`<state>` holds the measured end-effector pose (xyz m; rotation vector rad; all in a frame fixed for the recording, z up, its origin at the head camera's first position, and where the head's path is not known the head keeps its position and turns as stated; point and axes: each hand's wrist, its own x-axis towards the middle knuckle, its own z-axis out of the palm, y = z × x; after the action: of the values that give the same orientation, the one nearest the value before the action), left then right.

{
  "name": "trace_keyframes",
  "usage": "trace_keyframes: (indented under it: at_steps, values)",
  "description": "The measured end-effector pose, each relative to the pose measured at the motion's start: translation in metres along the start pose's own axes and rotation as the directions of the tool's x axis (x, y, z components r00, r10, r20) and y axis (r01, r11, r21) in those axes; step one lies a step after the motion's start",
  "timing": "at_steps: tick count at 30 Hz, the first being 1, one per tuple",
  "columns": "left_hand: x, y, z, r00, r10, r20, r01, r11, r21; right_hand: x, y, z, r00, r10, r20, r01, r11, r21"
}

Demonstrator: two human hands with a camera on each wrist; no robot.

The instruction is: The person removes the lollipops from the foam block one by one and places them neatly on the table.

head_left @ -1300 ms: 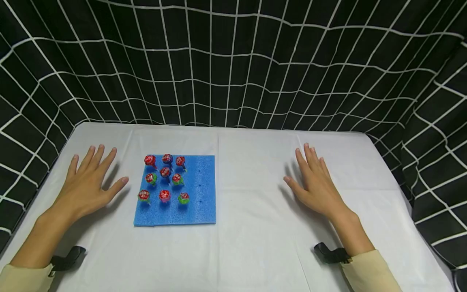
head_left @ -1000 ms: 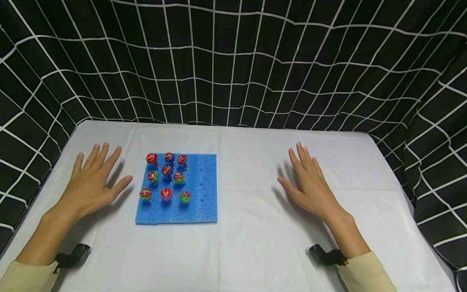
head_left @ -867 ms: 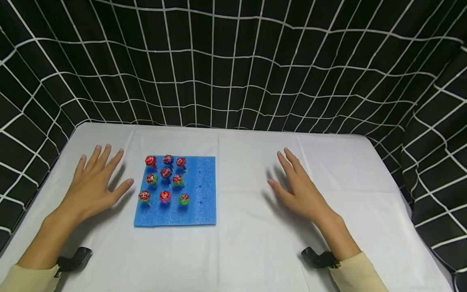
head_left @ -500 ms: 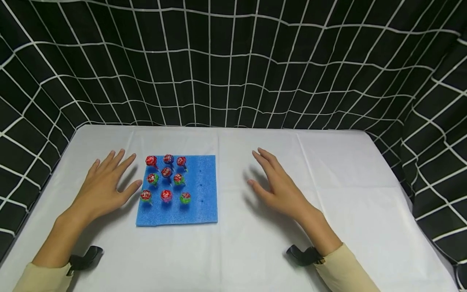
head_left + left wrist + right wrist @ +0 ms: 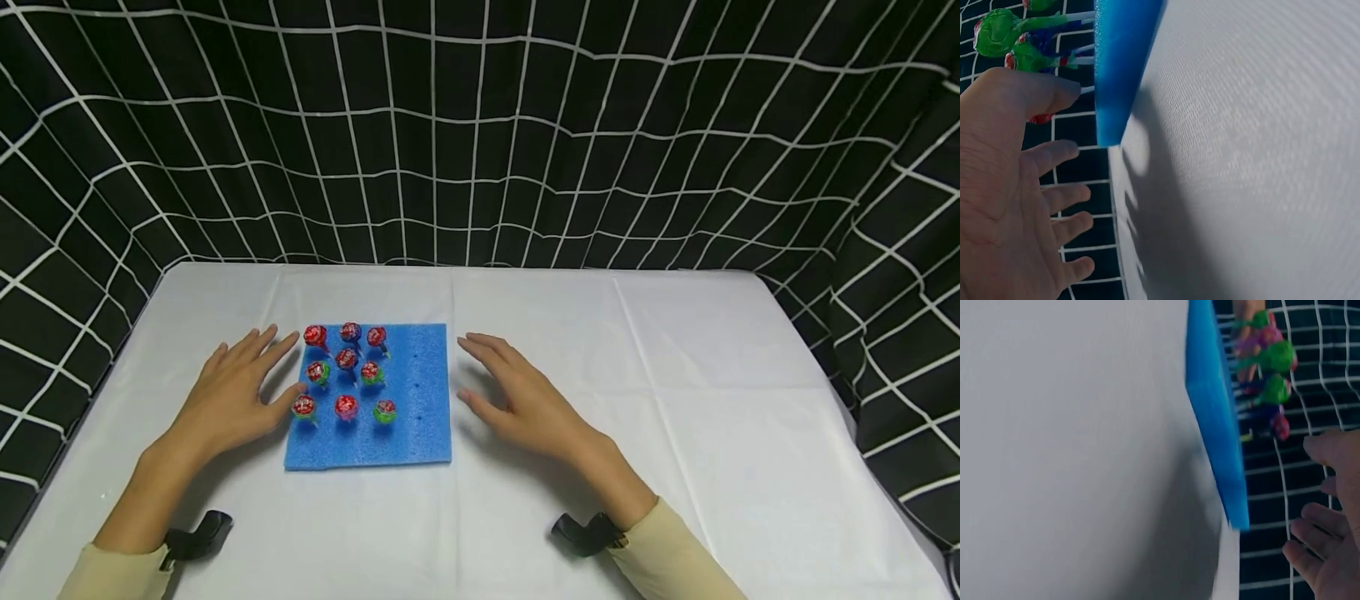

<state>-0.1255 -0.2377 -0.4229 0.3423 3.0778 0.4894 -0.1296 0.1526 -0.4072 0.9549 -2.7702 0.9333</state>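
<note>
Blue foam block (image 5: pixel 408 446) lies on a white cloth (image 5: pixel 720 433), at 8 o'clock from the middle of the head view. In it stand 9 wrapped lollipops (image 5: pixel 346 407), in 3 rough rows of 3. Off its 9 o'clock edge the left hand (image 5: pixel 236 396) has loosely spread fingers, thumb near the 8 o'clock lollipop (image 5: pixel 303 407); I cannot tell whether they touch. Off the 3 o'clock edge, the right hand (image 5: pixel 525 404) extends relaxed fingers, grip slack.

Lollipops (image 5: pixel 346 407) in foam board (image 5: pixel 424 435) on table (image 5: pixel 720 350), curtain (image 5: pixel 495 142) behind.
</note>
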Motion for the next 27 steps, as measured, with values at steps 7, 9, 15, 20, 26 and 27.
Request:
trace_keyframes:
  at_steps: [7, 9, 15, 20, 26, 27]
  values:
    - [0.006, 0.007, 0.004, 0.999, 0.007, 0.048, -0.006, 1.0, -0.014, 0.008, -0.022, 0.011, 0.996, -0.068, 0.058, 0.067, 0.998, 0.022]
    - [0.008, 0.009, 0.005, 0.999, 0.007, 0.05, -0.006, 1.0, -0.023, 0.011, -0.029, 0.014, 0.994, -0.078, 0.08, 0.075, 0.996, 0.038]
    - [0.009, 0.01, 0.007, 0.998, 0.001, 0.061, 0.001, 0.999, -0.036, 0.019, -0.039, 0.027, 0.987, -0.104, 0.119, 0.092, 0.99, 0.104]
    - [0.007, 0.007, 0.005, 0.998, 0.008, 0.062, -0.007, 1.0, -0.025, 0.024, -0.045, 0.035, 0.985, -0.131, 0.114, 0.113, 0.982, 0.15]
    - [0.005, 0.005, 0.006, 0.997, 0.0, 0.072, 0.003, 0.999, -0.042, 0.027, -0.05, 0.043, 0.983, -0.146, 0.115, 0.121, 0.973, 0.196]
    - [0.004, 0.006, 0.006, 0.997, -0.002, 0.071, 0.005, 0.999, -0.041, 0.028, -0.05, 0.044, 0.982, -0.146, 0.12, 0.119, 0.971, 0.206]
